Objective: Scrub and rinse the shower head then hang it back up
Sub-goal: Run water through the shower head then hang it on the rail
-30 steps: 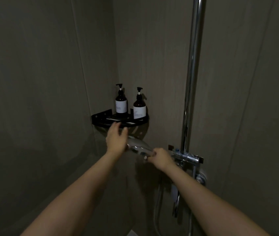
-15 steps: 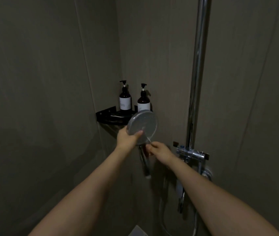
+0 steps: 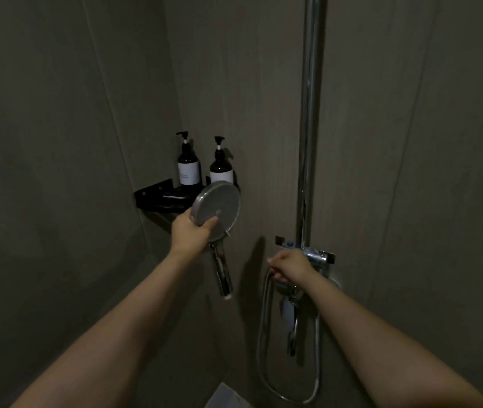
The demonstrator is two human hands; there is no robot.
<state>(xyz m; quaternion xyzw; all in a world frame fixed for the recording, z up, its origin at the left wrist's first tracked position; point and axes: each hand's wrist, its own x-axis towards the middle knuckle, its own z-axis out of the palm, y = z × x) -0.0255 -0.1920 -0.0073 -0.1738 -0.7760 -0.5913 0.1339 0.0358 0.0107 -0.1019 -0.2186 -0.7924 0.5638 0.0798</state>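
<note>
While two pump bottles stand at the back of the corner shelf, the left hand grips the shower head by its disc just before the shelf's front edge; the right hand curls around the hose beside the mixer valve

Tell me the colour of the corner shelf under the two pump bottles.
Black. The corner shelf shows as matte black in the head view, the only view.
</note>
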